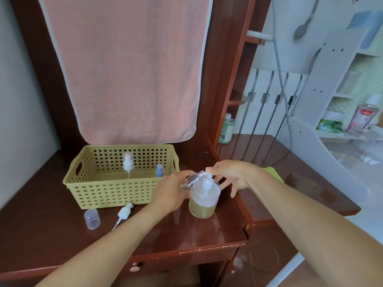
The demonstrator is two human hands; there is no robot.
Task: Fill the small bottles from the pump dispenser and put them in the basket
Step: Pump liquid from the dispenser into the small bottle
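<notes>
On the dark wooden desk (62, 235), at about eight o'clock from the centre of the view, a clear cap (92, 218) lies on its side, and just to its right lies a loose pump head (124, 213) with its tube pointing toward six o'clock. Behind both, at nine o'clock from the hands, stands the olive perforated basket (107, 193); inside it a pump-topped bottle (127, 164) stands upright near the middle and a blue-capped bottle (159, 170) at its three o'clock side. A pink towel (132, 69) hangs at twelve o'clock above the basket. The left hand (172, 191) is curled round a small bottle (193, 179) – clear, uncapped, tilted so that its threaded mouth points toward two o'clock, right at the nozzle. The pump dispenser (204, 200) stands upright on the desk just right of the basket, with yellowish liquid filling its lower part. The right hand (232, 175) comes in from three o'clock, one fingertip resting on top of the pump – the other fingers spread loosely beside it. A green bottle (227, 128) stands at one o'clock, well apart.
</notes>
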